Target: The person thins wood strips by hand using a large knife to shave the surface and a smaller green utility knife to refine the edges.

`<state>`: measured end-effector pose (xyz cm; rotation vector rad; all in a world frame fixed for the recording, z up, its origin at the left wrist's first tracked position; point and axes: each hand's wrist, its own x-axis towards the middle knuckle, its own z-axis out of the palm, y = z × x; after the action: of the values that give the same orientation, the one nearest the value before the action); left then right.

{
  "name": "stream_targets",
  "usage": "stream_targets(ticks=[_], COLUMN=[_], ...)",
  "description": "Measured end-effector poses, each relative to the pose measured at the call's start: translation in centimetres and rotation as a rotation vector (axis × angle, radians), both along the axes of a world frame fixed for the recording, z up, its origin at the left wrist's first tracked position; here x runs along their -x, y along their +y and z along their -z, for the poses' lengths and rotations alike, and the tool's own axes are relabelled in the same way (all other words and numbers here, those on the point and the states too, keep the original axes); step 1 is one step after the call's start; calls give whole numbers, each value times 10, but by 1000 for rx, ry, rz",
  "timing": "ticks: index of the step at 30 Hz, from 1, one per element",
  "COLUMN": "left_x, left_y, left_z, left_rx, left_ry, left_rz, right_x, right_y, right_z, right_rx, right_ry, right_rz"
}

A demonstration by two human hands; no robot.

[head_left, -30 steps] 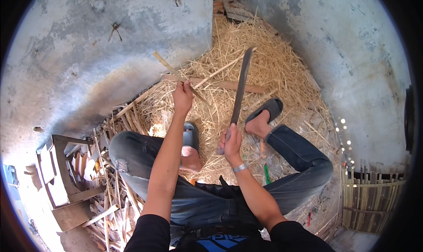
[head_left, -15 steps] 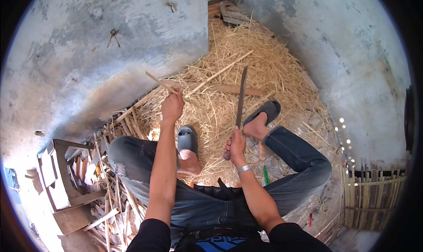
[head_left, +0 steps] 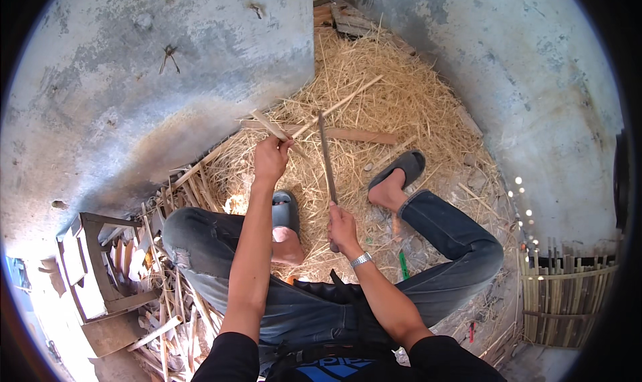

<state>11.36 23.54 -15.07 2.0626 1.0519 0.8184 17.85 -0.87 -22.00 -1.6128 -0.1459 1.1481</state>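
My left hand (head_left: pixel 272 159) is closed around a short, pale split stick (head_left: pixel 269 124), which slants up to the left above the straw. In my right hand (head_left: pixel 343 229) I grip the handle of a long, dark-bladed machete (head_left: pixel 326 156). Its blade points away from me and leans slightly left. The machete's tip is close to a long pale stick (head_left: pixel 348 100) that lies across the straw. A flat brown wooden plank (head_left: pixel 361 136) rests behind the blade. The two hands are apart, and the blade does not visibly touch the stick in my left hand.
Straw and shavings (head_left: pixel 394 68) cover the ground between two plastered walls. My sandalled feet stand on either side of the machete. Split wood pieces (head_left: pixel 167 308) and a wooden frame (head_left: pixel 107 268) lie at the left. A slatted bamboo panel (head_left: pixel 565 308) stands at the right.
The machete has swung left, its tip now nearer my left hand. My right hand has shifted slightly left and down. My left hand has moved right, turning the held stick.
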Motion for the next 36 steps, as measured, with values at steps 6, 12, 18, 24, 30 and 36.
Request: stream_targets(ticks=[6,12,18,24,30,36], left_x=[-4,2,-4,-9,-25,-19], left_y=[8,15,12,13,6,13], left_z=[3,1,-1,5,3,4], left_rx=[25,-18,3,34,-34,7], left_ry=[-48,-19,28,2,56,48], left_rz=[82,81,73,50,62,8], right_x=[-2,-27,-5,11,-24,9], right_y=[5,42,26,-48,21,22], right_z=[-16,-120,-98,20,-110,-75], right_rx=[59,-381,-453,297,-310,-420], right_ry=[81,-98,-478,327,-51,-108], right_rz=[-96,139,179,27,67,239])
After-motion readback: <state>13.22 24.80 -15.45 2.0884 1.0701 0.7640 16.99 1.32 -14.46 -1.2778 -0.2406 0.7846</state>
